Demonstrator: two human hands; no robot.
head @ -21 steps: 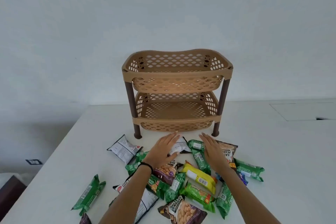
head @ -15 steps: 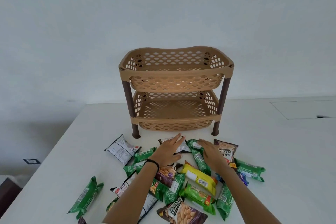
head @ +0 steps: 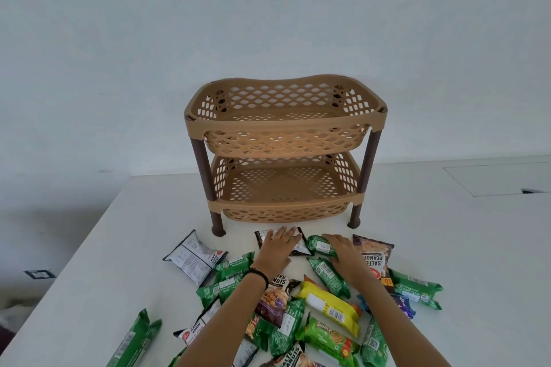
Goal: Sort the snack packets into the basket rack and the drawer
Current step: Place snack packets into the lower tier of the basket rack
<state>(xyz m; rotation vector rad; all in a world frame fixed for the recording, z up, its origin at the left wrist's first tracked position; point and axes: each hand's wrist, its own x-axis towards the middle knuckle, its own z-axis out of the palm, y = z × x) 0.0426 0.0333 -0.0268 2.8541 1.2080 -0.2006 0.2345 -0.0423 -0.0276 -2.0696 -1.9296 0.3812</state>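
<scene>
Head view looks down on a white table [head: 447,247] where a tan two-tier rack [head: 284,125] on dark brown legs stands against a pale wall [head: 268,9]. Both tiers show only their perforated floors.

Snack packets lie scattered on the table in front of the rack. The left hand [head: 278,249] rests flat, fingers spread, on a dark packet [head: 299,244] just in front of the rack's lower tier; the hand is pressed on it, not closed around it. A black band [head: 261,274] circles that wrist. The right hand [head: 346,253] lies palm down with fingers slightly curled over a green packet [head: 320,244] just right of the dark one; whether it grips the packet I cannot tell. The two hands are near each other but apart.

Right of the right hand lies a brown peanut packet [head: 374,259], partly under the wrist. A second green packet [head: 329,275] sits beneath the right forearm, and a yellow packet [head: 329,305] lies between the two forearms. A white packet [head: 192,258] lies off to the left, apart from the heap, and a green one [head: 134,340] lies alone near the table's left edge. More green packets crowd the near edge, overlapping one another. No drawer shows in this view.
</scene>
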